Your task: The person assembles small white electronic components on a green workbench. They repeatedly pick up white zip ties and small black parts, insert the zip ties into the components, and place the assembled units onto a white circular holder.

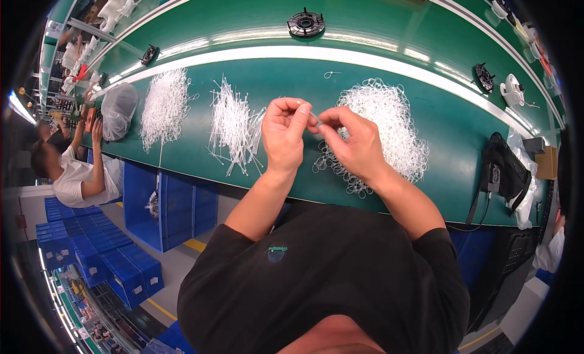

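Note:
My left hand (pixel 284 132) and my right hand (pixel 356 138) meet above the bench, thumbs and forefingers pinched close together. Between the fingertips is a thin pale cable tie (pixel 315 120), mostly covered by the fingers. A loose pile of straight white cable ties (pixel 231 129) lies to the left of my left hand. Under and beyond my right hand spreads a big heap of looped white cable ties (pixel 389 126). One single looped tie (pixel 331 74) rests apart, just past the hands.
Another white heap of ties (pixel 164 104) and a clear plastic bag (pixel 118 110) are on the left of the green bench (pixel 450 122). A black bag (pixel 508 171) lies at the right. Black round parts (pixel 306 23) sit on the belt beyond. A co-worker (pixel 79 177) works at far left near blue bins (pixel 143 202).

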The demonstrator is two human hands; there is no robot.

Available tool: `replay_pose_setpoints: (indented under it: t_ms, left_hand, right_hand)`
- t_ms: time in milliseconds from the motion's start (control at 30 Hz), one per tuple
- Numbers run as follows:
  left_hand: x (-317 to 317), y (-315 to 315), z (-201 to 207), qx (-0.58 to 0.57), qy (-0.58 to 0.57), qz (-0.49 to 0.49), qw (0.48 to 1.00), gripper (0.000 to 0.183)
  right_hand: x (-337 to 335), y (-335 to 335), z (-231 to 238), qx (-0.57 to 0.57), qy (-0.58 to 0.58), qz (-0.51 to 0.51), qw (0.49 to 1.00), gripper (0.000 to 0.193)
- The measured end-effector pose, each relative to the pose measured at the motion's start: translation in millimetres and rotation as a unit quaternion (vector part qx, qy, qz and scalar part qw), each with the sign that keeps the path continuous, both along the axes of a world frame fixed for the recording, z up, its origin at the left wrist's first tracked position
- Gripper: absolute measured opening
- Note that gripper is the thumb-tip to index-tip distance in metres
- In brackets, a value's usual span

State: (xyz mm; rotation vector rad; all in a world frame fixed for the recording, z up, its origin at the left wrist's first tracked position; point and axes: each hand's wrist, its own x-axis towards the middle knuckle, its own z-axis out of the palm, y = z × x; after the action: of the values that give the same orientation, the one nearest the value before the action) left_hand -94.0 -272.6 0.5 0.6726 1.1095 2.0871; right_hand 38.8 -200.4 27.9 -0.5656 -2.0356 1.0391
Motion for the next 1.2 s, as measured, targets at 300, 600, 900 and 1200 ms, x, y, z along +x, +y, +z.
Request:
replay_pose_setpoints:
  t_ms: [300,600,900,1200]
  left_hand:
    - [11.8,-7.6,-4.0,-0.092,0.079,-0.060,0.991,0.012]
    - [6.3,-8.6,-4.4,-0.097,0.082,-0.047,0.991,0.012]
    - [6.8,-11.3,-7.2,-0.100,0.144,-0.057,0.983,0.011]
    - [11.6,-11.7,-1.3,-0.115,0.124,-0.044,0.985,0.009]
  right_hand:
    - [-1.3,3.1,5.7,-0.097,0.089,-0.058,0.990,0.014]
    - [1.7,4.1,-0.8,0.028,0.033,-0.033,0.999,0.008]
    - [2.8,5.7,0.2,-0.001,0.021,-0.031,0.999,0.007]
    - [6.5,2.3,-2.3,-0.065,0.010,-0.010,0.998,0.016]
